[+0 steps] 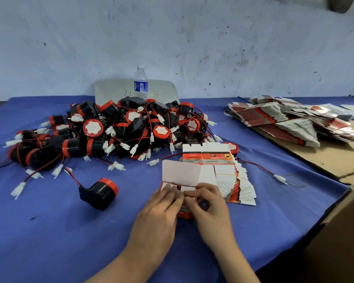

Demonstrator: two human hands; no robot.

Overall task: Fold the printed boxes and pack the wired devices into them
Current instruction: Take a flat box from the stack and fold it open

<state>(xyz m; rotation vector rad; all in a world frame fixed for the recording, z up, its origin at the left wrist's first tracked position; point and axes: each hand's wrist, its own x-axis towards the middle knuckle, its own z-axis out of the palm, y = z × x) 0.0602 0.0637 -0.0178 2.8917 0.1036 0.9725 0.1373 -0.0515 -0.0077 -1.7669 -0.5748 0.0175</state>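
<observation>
On the left and middle of the blue cloth-covered worktop (49,231) lies a large heap of black-and-red round wired devices with white plug connectors (110,131), none of them boxed as far as can be seen, so the packing looks barely begun. Nearer the person, apart from the heap, one single black device with a red band (99,193) lies on its side, its wire trailing toward the pile; it is likely the next to be packed.

In the centre, both hands work on one red-and-white printed cardboard box (182,176), half erected, with a white flap standing up behind the fingers. The left hand (161,209) has its fingers curled over the box's near edge, its grip closed on the card. The right hand (207,203) pinches a small flap at the same edge. The fold is in hand, not finished.

Just beyond and right of the hands a fanned stack of flat printed box blanks (233,180) waits, still unfolded. Farther right, a much larger pile of flat blanks (290,121) rests on a sheet of brown cardboard (335,156). No finished, closed box shows anywhere, so nearly all the work remains.
</observation>
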